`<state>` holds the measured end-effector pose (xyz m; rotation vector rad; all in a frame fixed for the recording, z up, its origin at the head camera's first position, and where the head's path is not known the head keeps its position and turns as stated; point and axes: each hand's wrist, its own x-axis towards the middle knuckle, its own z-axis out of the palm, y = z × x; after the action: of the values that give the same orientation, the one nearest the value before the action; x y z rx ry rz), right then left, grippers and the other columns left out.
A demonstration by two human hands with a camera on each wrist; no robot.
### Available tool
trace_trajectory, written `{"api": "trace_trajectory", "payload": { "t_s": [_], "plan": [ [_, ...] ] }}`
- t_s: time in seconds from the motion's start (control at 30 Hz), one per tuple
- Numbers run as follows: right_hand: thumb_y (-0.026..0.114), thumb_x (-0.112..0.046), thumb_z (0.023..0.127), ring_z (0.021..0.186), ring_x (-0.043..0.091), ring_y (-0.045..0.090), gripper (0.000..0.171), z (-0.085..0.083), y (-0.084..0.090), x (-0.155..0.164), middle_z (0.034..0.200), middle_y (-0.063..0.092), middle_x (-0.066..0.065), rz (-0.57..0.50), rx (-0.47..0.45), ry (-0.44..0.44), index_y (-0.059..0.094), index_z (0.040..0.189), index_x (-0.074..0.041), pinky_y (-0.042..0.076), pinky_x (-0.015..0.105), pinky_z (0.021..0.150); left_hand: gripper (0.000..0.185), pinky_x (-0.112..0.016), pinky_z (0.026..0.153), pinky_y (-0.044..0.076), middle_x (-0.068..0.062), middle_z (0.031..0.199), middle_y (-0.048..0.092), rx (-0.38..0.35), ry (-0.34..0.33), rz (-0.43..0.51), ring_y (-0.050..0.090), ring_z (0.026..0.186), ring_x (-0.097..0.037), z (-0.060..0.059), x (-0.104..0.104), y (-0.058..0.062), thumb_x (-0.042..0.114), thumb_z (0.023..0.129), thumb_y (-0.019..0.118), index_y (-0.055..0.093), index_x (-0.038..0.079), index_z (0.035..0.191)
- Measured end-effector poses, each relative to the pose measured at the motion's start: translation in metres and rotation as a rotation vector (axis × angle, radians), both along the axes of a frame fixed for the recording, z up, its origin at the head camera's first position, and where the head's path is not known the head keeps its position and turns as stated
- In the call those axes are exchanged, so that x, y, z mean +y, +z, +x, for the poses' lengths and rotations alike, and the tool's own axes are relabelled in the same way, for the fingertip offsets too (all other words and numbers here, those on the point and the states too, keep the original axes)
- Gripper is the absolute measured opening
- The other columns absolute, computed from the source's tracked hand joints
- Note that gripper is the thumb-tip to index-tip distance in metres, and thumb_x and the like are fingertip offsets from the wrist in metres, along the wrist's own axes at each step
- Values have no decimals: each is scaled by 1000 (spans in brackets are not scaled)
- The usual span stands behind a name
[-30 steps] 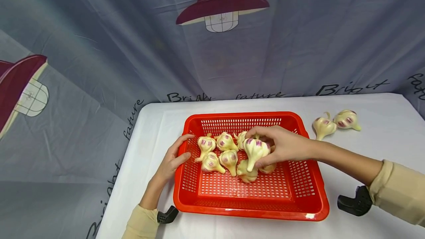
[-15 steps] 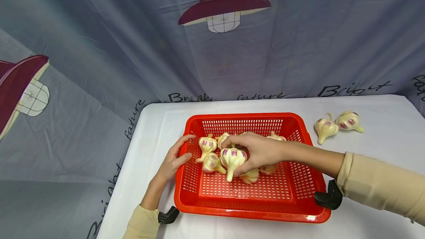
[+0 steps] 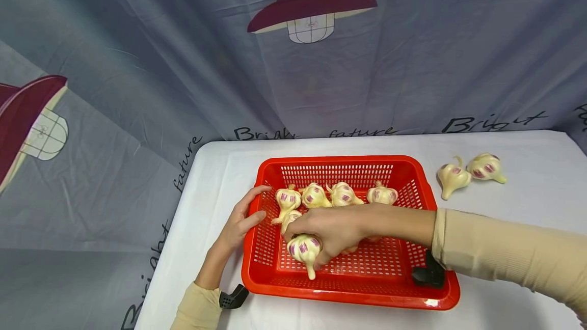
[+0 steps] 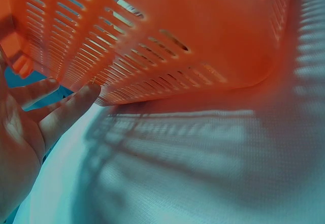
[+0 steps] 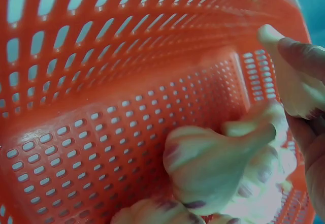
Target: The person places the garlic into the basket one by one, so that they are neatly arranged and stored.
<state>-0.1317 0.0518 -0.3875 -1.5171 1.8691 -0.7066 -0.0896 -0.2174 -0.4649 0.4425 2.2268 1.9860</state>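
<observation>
My right hand [image 3: 327, 230] pinches a garlic bulb [image 3: 304, 249] with purple marks, low in the front left part of a red plastic basket [image 3: 357, 297]. Its stem points to the front, and in the right wrist view the thumb [image 5: 304, 56] lies along the held bulb [image 5: 299, 89]. My left hand [image 3: 240, 218] grips the basket's left rim, thumb and a finger over the edge, other fingers outside against the slotted wall [image 4: 167, 76]. Several garlic bulbs lie behind the right hand, among them one in the back row [image 3: 342, 195]; others are partly hidden beneath it.
Two more garlic bulbs, one nearer [image 3: 453, 178] and one beside it [image 3: 486, 167], lie on the white table [image 3: 527, 208] right of the basket. A grey printed curtain [image 3: 206, 65] hangs behind. Each wrist bears a black device [image 3: 235, 297].
My right hand has moved left and toward the front with the garlic bulb in it, uncovering the back row. The left hand has stayed at the rim.
</observation>
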Motion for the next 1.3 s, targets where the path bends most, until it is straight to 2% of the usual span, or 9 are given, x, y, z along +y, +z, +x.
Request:
{"api": "trace_trajectory", "payload": {
  "t_s": [0.2, 0.37, 0.43, 0.6, 0.87, 1.1, 1.3],
  "plan": [
    [86, -14, 79, 103, -2, 55, 54, 2, -8, -9, 115, 60, -18, 69, 115, 132, 60, 126, -24, 48, 18, 91, 52, -42, 82, 60, -23, 146, 44, 10, -3, -7, 53, 118, -49, -2, 1, 1, 6, 94, 50, 45, 9, 146],
    [83, -14, 81, 104, -2, 54, 56, 4, -15, -13, 122, 59, -16, 72, 247, 244, 56, 130, -23, 47, 17, 92, 53, -42, 80, 60, -23, 146, 44, -1, 2, -12, 53, 118, -50, -2, 1, 2, 6, 93, 50, 46, 10, 146],
    [83, -15, 81, 103, -1, 54, 57, 5, -17, -15, 122, 58, -15, 67, 280, 260, 55, 131, -22, 47, 16, 92, 54, -43, 80, 60, -23, 146, 44, -8, 3, -10, 53, 118, -49, -1, 1, 3, 6, 93, 50, 46, 11, 146],
    [84, -17, 82, 105, -1, 54, 59, 6, -18, -16, 123, 59, -13, 65, 297, 251, 55, 134, -20, 47, 16, 93, 54, -43, 81, 60, -22, 146, 44, -12, 4, -14, 53, 119, -48, 0, 2, 3, 8, 93, 51, 45, 12, 147],
    [83, -21, 82, 110, 3, 56, 58, 10, -28, -23, 122, 59, -8, 36, 486, 323, 55, 132, -17, 45, 16, 97, 54, -42, 82, 60, -23, 145, 45, -9, 8, -13, 53, 119, -48, 1, 1, 1, 8, 93, 51, 45, 12, 147],
    [83, -14, 79, 108, 2, 54, 60, 12, -32, -30, 119, 57, -8, 55, 458, 316, 54, 131, -18, 47, 15, 92, 53, -40, 86, 58, -23, 146, 44, 4, 8, -11, 51, 121, -48, 1, -1, 1, 8, 94, 51, 45, 10, 147],
    [83, -8, 76, 117, 1, 51, 71, 13, -28, -29, 130, 55, -9, 91, 344, 271, 51, 138, -18, 43, 17, 101, 52, -42, 84, 59, -24, 144, 44, 0, -3, -9, 52, 119, -48, 0, 0, 1, 8, 95, 50, 45, 11, 147]
  ]
}}
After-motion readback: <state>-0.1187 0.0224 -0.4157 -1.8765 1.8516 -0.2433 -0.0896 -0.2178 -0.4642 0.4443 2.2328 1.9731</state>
